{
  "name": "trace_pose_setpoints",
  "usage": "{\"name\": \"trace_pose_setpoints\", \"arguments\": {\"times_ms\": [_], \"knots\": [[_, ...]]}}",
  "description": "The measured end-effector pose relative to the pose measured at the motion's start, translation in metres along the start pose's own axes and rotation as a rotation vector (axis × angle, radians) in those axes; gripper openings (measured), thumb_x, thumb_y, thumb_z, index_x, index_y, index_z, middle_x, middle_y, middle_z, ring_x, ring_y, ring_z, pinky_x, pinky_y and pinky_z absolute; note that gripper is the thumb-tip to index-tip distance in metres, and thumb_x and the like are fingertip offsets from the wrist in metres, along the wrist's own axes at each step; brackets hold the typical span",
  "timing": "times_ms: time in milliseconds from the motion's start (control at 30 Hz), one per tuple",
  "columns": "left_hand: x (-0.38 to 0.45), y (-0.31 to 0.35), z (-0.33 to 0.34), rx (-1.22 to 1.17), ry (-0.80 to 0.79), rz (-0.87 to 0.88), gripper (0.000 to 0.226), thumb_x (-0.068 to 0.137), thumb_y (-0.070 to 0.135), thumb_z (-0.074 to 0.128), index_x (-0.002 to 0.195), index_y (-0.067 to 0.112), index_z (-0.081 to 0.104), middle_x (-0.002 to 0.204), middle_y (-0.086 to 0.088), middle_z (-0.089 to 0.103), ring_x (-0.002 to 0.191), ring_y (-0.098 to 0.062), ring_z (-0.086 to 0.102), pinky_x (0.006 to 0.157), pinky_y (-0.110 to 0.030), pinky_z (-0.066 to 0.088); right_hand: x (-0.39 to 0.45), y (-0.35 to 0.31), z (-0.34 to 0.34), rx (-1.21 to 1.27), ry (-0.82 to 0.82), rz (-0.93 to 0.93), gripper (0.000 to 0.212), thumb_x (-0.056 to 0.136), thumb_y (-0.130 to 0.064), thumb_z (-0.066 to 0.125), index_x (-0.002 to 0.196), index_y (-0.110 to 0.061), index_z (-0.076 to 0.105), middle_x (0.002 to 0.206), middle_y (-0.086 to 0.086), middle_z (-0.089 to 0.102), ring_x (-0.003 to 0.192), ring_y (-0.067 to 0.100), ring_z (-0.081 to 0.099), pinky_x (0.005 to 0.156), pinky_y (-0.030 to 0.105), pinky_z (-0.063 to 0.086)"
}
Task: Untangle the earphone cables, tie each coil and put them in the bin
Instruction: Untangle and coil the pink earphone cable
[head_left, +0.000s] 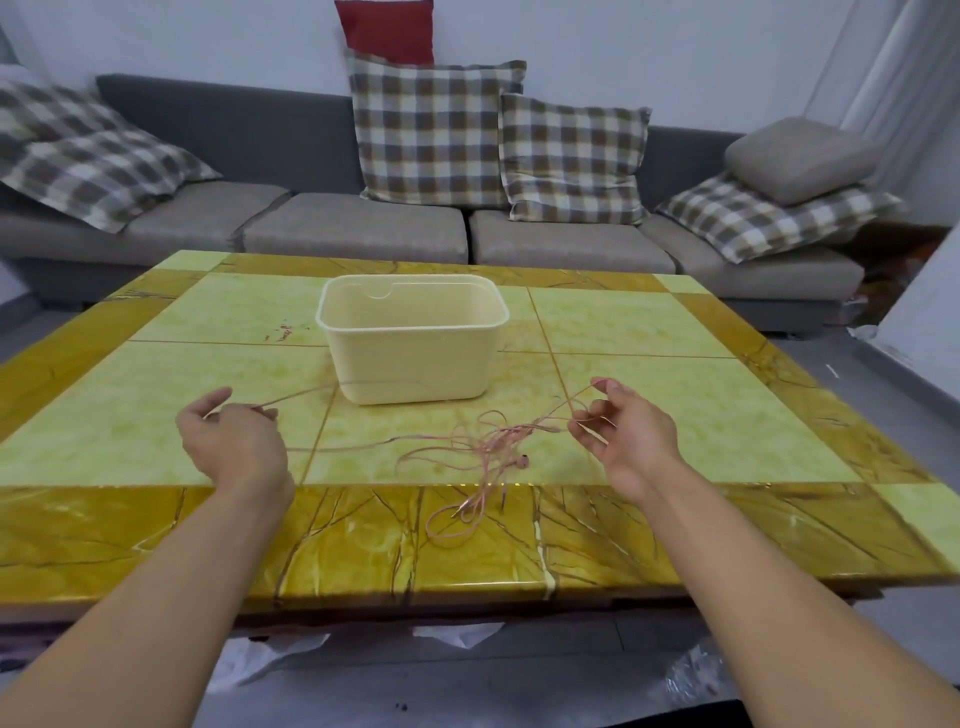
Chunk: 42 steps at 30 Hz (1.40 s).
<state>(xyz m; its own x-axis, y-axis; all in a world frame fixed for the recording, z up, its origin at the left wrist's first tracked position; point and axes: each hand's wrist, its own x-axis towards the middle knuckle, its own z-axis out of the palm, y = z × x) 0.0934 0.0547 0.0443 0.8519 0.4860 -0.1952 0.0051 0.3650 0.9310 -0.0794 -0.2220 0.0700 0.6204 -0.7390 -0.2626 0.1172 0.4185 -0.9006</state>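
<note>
A tangle of thin pink earphone cables (491, 447) lies on the table in front of the cream plastic bin (413, 340), with loops trailing toward the near edge. My left hand (234, 441) pinches one strand that runs off to the right past the bin's base. My right hand (621, 431) holds other strands of the same tangle between its curled fingers, to the right of the knot. An earbud (524, 461) shows near the middle of the tangle. The bin looks empty from here.
The yellow and amber tiled table (675, 332) fills the middle of the view. Behind it stands a grey sofa (353, 228) with checked cushions (431, 132). Crumpled plastic sheeting (452, 634) lies on the floor under the near edge.
</note>
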Motion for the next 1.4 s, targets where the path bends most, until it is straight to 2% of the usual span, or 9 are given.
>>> {"name": "trace_pose_setpoints", "arguments": {"times_ms": [167, 333, 467, 600, 767, 967, 1133, 1267, 1400], "knots": [[0.017, 0.004, -0.016, 0.121, -0.003, 0.027, 0.027, 0.099, 0.017, 0.046, 0.124, 0.025, 0.045, 0.085, 0.001, 0.068, 0.077, -0.014, 0.068, 0.083, -0.033, 0.052, -0.005, -0.007, 0.004, -0.062, -0.081, 0.001, 0.034, 0.106, -0.039, 0.048, 0.102, -0.012, 0.068, 0.057, -0.003, 0.040, 0.057, 0.014, 0.040, 0.071, 0.036, 0.048], [0.028, -0.008, -0.033, 0.552, -0.249, 0.020, 0.081, 0.095, 0.030, 0.058, 0.159, 0.018, 0.010, 0.086, -0.009, 0.072, 0.081, -0.026, 0.071, 0.087, -0.049, 0.058, -0.016, -0.009, 0.018, -0.081, -0.300, 0.023, 0.053, 0.099, -0.059, 0.048, 0.096, -0.011, 0.069, 0.063, 0.002, 0.045, 0.058, 0.016, 0.044, 0.090, 0.046, 0.048], [-0.002, 0.006, -0.030, 0.715, -0.307, 0.344, 0.067, 0.087, 0.019, 0.055, 0.150, 0.032, 0.034, 0.070, -0.004, 0.065, 0.067, -0.023, 0.061, 0.075, -0.048, 0.058, -0.025, -0.007, 0.028, -0.084, -0.444, 0.023, 0.059, 0.085, -0.071, 0.053, 0.073, -0.014, 0.066, 0.069, 0.004, 0.054, 0.067, 0.018, 0.055, 0.103, 0.054, 0.047], [-0.057, 0.012, -0.014, 0.620, -0.765, 0.734, 0.049, 0.089, 0.023, 0.072, 0.134, 0.029, 0.054, 0.100, 0.007, 0.066, 0.093, -0.005, 0.061, 0.089, -0.023, 0.049, -0.029, 0.000, 0.035, -0.078, -0.608, 0.058, 0.065, 0.084, -0.077, 0.049, 0.069, -0.013, 0.054, 0.077, 0.008, 0.058, 0.079, 0.023, 0.060, 0.107, 0.065, 0.043], [-0.076, -0.020, -0.006, 0.911, -1.139, 0.832, 0.054, 0.084, 0.055, 0.071, 0.134, 0.038, 0.057, 0.121, 0.021, 0.056, 0.120, -0.005, 0.050, 0.110, -0.033, 0.039, -0.041, -0.003, 0.042, 0.026, -0.782, 0.064, 0.068, 0.082, -0.079, 0.046, 0.066, -0.012, 0.041, 0.081, 0.010, 0.056, 0.080, 0.025, 0.059, 0.093, 0.057, 0.054], [-0.057, -0.012, -0.005, 0.952, -1.006, 0.817, 0.035, 0.098, 0.051, 0.054, 0.083, 0.026, 0.073, 0.070, 0.011, 0.068, 0.069, -0.006, 0.061, 0.064, -0.035, 0.049, -0.037, -0.017, 0.033, 0.265, -0.431, 0.010, 0.066, 0.084, -0.080, 0.048, 0.062, -0.020, 0.033, 0.070, 0.004, 0.049, 0.067, 0.020, 0.052, 0.076, 0.037, 0.048], [-0.046, -0.007, -0.007, 0.678, -0.826, 0.450, 0.034, 0.103, 0.044, 0.049, 0.087, 0.029, 0.074, 0.072, 0.007, 0.074, 0.072, -0.002, 0.066, 0.065, -0.020, 0.046, -0.022, -0.029, 0.012, 0.415, -0.137, 0.024, 0.063, 0.092, -0.073, 0.047, 0.059, -0.020, 0.036, 0.070, 0.002, 0.055, 0.056, 0.017, 0.043, 0.071, 0.033, 0.044], [-0.039, 0.004, -0.005, 0.367, -0.475, 0.268, 0.041, 0.106, 0.042, 0.045, 0.088, 0.019, 0.074, 0.077, 0.002, 0.075, 0.078, -0.008, 0.068, 0.069, -0.022, 0.044, -0.014, -0.019, 0.005, 0.115, -0.090, 0.093, 0.054, 0.102, -0.053, 0.049, 0.060, -0.021, 0.038, 0.079, 0.005, 0.064, 0.051, 0.015, 0.038, 0.065, 0.034, 0.044], [-0.039, 0.014, -0.006, 0.332, -0.432, 0.298, 0.041, 0.105, 0.042, 0.047, 0.082, 0.020, 0.072, 0.077, 0.003, 0.069, 0.068, -0.010, 0.059, 0.063, -0.029, 0.044, -0.018, -0.008, 0.012, -0.139, -0.188, 0.165, 0.042, 0.102, -0.043, 0.056, 0.069, -0.018, 0.050, 0.090, 0.007, 0.073, 0.065, 0.019, 0.056, 0.068, 0.037, 0.052]]}}
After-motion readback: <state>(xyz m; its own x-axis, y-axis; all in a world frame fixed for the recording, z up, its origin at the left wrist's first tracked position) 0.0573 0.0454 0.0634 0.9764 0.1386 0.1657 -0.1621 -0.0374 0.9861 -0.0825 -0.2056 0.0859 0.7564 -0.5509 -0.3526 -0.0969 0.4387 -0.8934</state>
